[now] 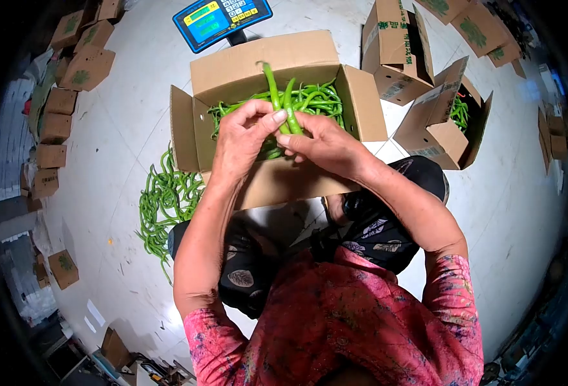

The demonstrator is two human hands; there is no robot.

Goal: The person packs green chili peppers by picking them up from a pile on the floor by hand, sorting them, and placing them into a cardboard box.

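Note:
Both hands meet over an open cardboard box [297, 183] that holds many long green chili peppers [319, 100]. My left hand [248, 132] is closed, its thumb and fingers pinching a green chili pepper [271, 83] that points up and away. Beside it, my right hand [325, 141] grips a second green chili pepper [289, 106], also upright, with the thumb near its lower end. The two held peppers stand close together, and the fingers hide their lower parts. More loose peppers [165, 199] lie in a heap on the floor left of the box.
A digital scale display [219, 19] stands behind the box. To the right, an open carton [435, 132] contains green peppers and something red; a taped carton [396, 58] stands behind it. Several small boxes [55, 125] line the left side of the tiled floor [97, 212].

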